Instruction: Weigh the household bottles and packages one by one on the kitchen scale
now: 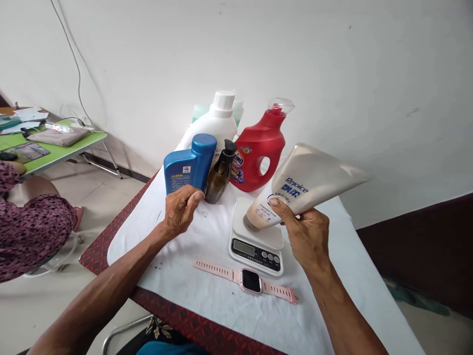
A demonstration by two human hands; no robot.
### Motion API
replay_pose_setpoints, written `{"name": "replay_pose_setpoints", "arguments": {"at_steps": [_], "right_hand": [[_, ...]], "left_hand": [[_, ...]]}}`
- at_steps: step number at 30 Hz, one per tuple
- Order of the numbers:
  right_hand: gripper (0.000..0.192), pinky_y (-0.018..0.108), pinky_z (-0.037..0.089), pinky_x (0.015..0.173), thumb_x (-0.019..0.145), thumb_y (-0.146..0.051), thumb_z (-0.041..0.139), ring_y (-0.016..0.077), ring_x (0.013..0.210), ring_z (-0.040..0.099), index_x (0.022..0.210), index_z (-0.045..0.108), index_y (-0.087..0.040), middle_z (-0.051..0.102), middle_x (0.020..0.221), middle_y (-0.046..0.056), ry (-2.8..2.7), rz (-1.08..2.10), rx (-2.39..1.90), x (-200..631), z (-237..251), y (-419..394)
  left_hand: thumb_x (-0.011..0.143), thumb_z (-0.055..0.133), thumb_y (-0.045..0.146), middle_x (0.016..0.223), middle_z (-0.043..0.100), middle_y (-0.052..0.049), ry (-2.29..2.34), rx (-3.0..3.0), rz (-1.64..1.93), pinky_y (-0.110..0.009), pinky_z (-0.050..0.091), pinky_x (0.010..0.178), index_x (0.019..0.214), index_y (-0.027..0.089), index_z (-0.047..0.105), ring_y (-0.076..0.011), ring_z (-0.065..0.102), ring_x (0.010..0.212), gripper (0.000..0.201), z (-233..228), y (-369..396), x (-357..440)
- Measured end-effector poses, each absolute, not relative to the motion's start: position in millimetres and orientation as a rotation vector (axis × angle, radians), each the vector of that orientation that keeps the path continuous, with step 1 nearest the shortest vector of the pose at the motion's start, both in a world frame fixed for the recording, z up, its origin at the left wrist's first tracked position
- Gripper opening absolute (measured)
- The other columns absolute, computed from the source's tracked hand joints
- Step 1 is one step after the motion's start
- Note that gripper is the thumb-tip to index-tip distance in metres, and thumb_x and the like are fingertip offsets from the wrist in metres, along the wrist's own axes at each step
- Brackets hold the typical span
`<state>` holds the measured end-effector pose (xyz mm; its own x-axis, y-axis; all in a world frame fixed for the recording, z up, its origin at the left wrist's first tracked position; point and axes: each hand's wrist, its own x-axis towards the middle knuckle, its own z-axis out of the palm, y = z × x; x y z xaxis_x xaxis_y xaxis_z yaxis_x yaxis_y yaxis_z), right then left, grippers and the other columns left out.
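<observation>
Nearest, one pink watch [247, 279] is laid flat on the white cloth [177, 266]. Just beyond, one kitchen scale [256, 241] is touched by the cap end of the cream tube [299, 190], which is gripped tilted by the right hand [305, 231], so weighing appears begun but not settled. The left hand [181, 209] is closed around the blue bottle [189, 167]. Behind, one dark pump bottle [220, 173], one red jug [260, 153] and one white jug [214, 123] are stood apparently unweighed.

White-clothed table [177, 276]: bottles [258, 153], scale [256, 244], watch [251, 281].
</observation>
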<state>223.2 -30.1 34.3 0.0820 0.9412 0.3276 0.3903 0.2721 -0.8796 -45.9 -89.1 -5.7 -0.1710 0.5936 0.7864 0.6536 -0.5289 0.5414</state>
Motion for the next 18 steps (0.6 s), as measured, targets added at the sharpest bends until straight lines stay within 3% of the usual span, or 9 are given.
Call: {"name": "replay_pose_setpoints", "arguments": {"at_steps": [3,7,13,18], "right_hand": [[0.040,0.051,0.063,0.085,0.077,-0.064,0.086,0.0357,0.092,0.078,0.086,0.084,-0.025,0.083,0.089,0.008,-1.513,0.746,-1.182,208.2,44.1,-43.6],[0.035,0.044,0.064,0.079,0.080,-0.058,0.086,0.0309,0.090,0.078,0.092,0.085,-0.026,0.084,0.097,0.006,-1.659,1.003,-1.017,171.1,46.8,-52.0],[0.044,0.041,0.061,0.075,0.077,-0.061,0.087,0.0274,0.084,0.076,0.094,0.081,-0.021,0.083,0.095,0.007,-1.759,1.301,-0.935,119.7,21.1,-43.9],[0.038,0.039,0.059,0.080,0.084,-0.057,0.082,0.0259,0.095,0.075,0.102,0.081,-0.024,0.082,0.103,0.005,-1.790,1.313,-0.944,110.0,19.3,-39.0]], "left_hand": [[0.113,0.039,0.043,0.066,0.063,-0.002,-1.457,-1.761,-1.956,-0.029,0.047,0.060,0.087,0.019,0.074,-0.0130,0.057,0.056,0.049,4.3,-90.2,-57.2],[0.114,0.036,0.044,0.063,0.059,-0.001,-1.457,-1.622,-2.021,-0.029,0.045,0.057,0.084,0.020,0.073,-0.0121,0.053,0.051,0.054,9.6,-88.7,-63.0],[0.114,0.038,0.040,0.065,0.063,-0.002,-1.363,-1.681,-1.931,-0.029,0.045,0.057,0.083,0.019,0.071,-0.0126,0.055,0.052,0.049,9.1,-91.1,-60.9],[0.113,0.038,0.034,0.060,0.061,-0.001,-1.205,-1.747,-1.762,-0.029,0.045,0.056,0.083,0.019,0.070,-0.0135,0.055,0.052,0.046,18.0,-103.0,-56.6]]}}
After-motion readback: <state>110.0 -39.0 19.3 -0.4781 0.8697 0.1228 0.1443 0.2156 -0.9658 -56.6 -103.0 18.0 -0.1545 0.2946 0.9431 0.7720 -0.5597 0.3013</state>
